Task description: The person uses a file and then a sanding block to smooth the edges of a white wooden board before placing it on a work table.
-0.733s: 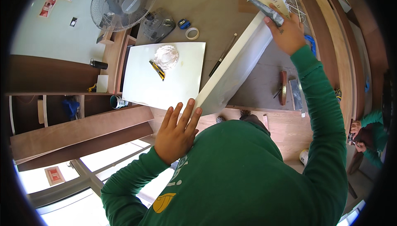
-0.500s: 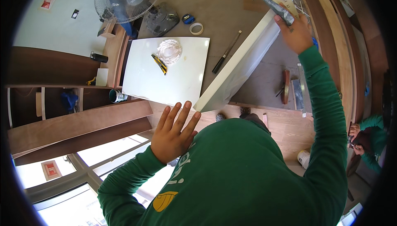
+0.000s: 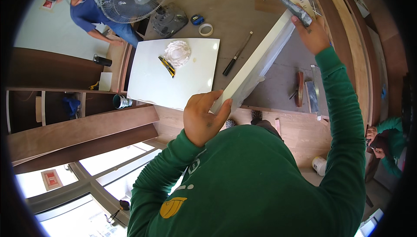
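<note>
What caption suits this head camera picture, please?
Left hand on one end of a long white board; right hand holds a folded sheet.

On my feed: lt grey-green wall (image 3: 43,33) upper L, dk brown wood panel (image 3: 43,72) below. Under that I've got open cubbies (image 3: 24,122) w/ pale dividers (image 3: 84,109), then a long brown ledge (image 3: 82,133). Lower L = windows (image 3: 106,156), grey frames (image 3: 89,182), v. bright daylight. Flr (image 3: 295,141): lt wood planks. Bench top (image 3: 208,2) grey-brn, pale wood trim (image 3: 354,54) on R. Far R edge too dark for me.
</note>
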Motion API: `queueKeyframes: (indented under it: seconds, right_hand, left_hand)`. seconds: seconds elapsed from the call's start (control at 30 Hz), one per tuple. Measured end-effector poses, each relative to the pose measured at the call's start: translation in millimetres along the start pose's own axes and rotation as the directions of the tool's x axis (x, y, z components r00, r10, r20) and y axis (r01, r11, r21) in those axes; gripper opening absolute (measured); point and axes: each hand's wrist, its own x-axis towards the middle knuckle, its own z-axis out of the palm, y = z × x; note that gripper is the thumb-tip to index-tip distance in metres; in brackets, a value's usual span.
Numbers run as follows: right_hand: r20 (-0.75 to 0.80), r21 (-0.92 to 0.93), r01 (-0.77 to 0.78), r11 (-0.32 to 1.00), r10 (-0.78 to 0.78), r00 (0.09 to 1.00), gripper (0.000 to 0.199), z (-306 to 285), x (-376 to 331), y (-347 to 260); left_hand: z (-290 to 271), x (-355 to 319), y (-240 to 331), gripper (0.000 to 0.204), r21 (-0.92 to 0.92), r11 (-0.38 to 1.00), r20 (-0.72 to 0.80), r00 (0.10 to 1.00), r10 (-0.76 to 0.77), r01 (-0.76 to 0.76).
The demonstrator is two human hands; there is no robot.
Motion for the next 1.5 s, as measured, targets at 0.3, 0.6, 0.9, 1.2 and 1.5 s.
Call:
queueKeyframes:
  seconds: [0.3,0.6,0.9,1.2,1.5]
  right_hand:
    - [-0.050,0.163,-0.016,0.987,0.024,0.998,0.061,7,-12,0]
    - [-0.101,0.149,0.429,0.891,-0.418,0.903,0.069,27,-172,-144]
    - [-0.067,0.214,0.459,0.862,-0.456,0.887,0.084,9,-197,-156]
    - [-0.124,0.102,0.641,0.761,-0.630,0.767,0.076,25,-226,-174]
    - [-0.096,0.126,0.736,0.665,-0.730,0.677,0.066,18,-236,-176]
  left_hand:
    - [7,-33,-29,0.048,-0.298,0.930,0.254,0.957,-0.140,0.215]
    - [41,-30,-59,0.079,-0.589,0.697,0.533,0.845,-0.046,0.410]
    - [36,-29,-69,0.068,-0.528,0.726,0.618,0.786,-0.028,0.441]
    - [21,-21,-42,0.072,-0.695,0.195,0.687,0.719,-0.103,0.692]
    - [46,-38,-83,0.079,-0.742,0.387,0.611,0.790,0.052,0.548]
